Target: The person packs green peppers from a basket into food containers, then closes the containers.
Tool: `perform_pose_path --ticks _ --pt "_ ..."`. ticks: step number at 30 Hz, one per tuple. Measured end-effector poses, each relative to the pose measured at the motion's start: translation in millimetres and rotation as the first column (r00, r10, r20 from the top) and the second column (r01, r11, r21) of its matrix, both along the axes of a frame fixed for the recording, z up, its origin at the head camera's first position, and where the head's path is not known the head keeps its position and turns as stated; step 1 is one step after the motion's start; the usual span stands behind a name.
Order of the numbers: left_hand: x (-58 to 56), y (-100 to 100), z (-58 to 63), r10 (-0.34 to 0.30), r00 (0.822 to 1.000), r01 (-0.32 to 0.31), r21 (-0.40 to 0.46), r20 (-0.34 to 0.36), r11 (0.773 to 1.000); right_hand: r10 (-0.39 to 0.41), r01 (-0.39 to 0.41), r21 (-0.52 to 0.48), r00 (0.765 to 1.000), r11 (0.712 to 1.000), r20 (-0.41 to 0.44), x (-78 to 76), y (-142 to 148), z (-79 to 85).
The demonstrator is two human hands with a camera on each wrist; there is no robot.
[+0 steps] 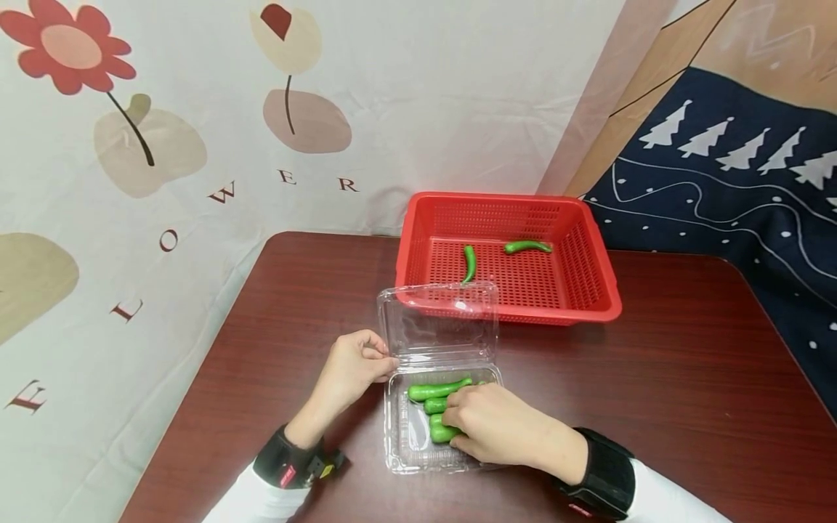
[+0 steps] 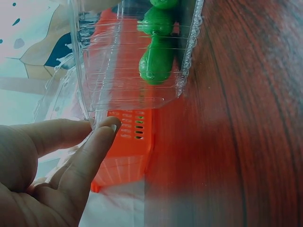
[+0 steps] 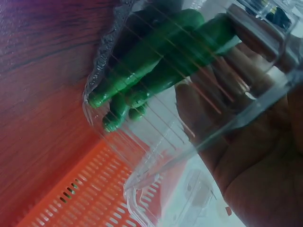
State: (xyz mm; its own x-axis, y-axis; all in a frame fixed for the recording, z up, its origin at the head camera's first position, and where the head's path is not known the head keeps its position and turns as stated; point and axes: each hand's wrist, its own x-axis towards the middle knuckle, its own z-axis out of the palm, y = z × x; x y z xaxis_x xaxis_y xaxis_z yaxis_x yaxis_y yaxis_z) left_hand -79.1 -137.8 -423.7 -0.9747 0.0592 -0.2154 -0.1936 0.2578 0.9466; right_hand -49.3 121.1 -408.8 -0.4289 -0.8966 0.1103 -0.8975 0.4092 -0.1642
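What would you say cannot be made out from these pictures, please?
Right ends of the nearer green peppers in the plastic box: head view, covered by the right hand.
Whether that hand grips a pepper: right wrist view, dim and seen through ribbed plastic.
Full length of the topmost pepper: left wrist view, cut off by the top edge.
The whole red basket: right wrist view, cut off by the bottom edge.

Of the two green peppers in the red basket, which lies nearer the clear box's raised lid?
The left pepper in the head view, running front to back; the other pepper lies crosswise, farther right.
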Motion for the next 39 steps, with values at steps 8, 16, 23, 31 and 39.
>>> perform_pose_path --ticks 8,16,23,31,39 --pt "0.6 0.1 0.2 0.001 1.000 -0.001 -0.001 -0.006 1.000 0.013 -0.012 0.043 0.999 0.999 -0.032 0.2 -1.8 -3.2" --pt "0.7 0.1 0.1 0.004 1.000 -0.004 0.004 0.000 1.000 0.032 -0.028 0.051 0.995 0.998 -0.093 1.0 -3.2 -10.3" --pt "0.5 0.3 0.0 0.000 1.000 0.000 -0.006 -0.003 1.000 0.008 -0.002 0.068 0.996 0.998 -0.084 2.0 -3.8 -12.3" --pt "0.9 0.4 1.0 0.000 1.000 0.000 -0.001 0.003 1.000 -0.006 0.010 0.049 0.997 0.999 -0.074 2.1 -1.8 -13.3" --pt "1.5 0.8 2.2 0.002 1.000 -0.002 0.003 0.003 1.000 -0.013 0.017 0.058 0.997 0.998 -0.073 3.2 -1.1 -12.9"
